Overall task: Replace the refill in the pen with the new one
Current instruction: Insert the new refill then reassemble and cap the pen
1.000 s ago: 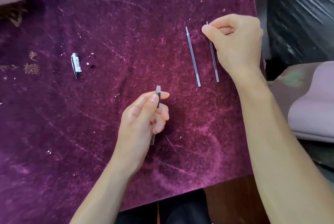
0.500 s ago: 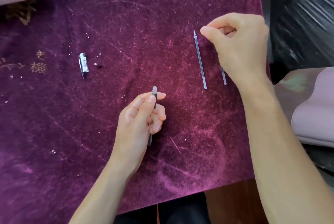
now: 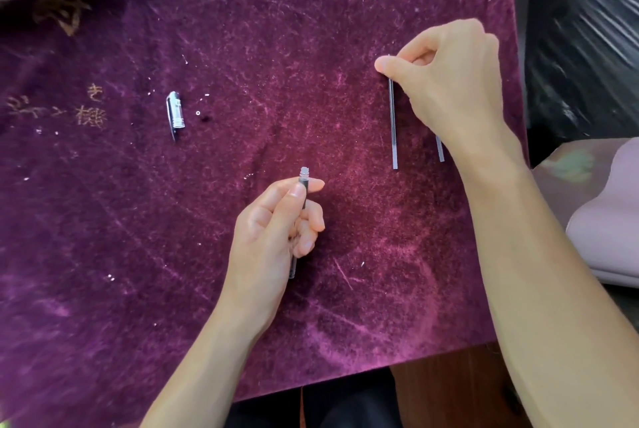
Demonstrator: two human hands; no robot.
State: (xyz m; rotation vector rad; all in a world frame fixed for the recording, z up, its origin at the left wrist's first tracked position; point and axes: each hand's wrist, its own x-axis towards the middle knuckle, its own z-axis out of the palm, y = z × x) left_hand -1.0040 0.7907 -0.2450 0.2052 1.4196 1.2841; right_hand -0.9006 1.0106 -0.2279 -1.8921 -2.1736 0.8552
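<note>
My left hand [image 3: 273,230] is closed around the pen barrel [image 3: 303,192], whose open threaded end points away from me. Two thin grey refills lie side by side on the purple velvet cloth [image 3: 276,47]. My right hand [image 3: 449,82] pinches the left refill [image 3: 393,123] near its tip between thumb and forefinger, while the rest of that refill still rests on the cloth. The right refill [image 3: 440,147] is mostly hidden under that hand, with only its near end showing. The clear pen cap [image 3: 174,115] lies far to the left.
Tiny loose bits [image 3: 197,113] lie beside the cap. Gold characters [image 3: 90,109] are stitched into the cloth at the left. The cloth ends at a wooden table edge [image 3: 432,375] near me. A pink cushion [image 3: 605,220] and black plastic wrap [image 3: 587,30] sit to the right.
My right hand let go of the right refill, shifted left and closed on the tip of the left refill. My left hand kept holding the barrel.
</note>
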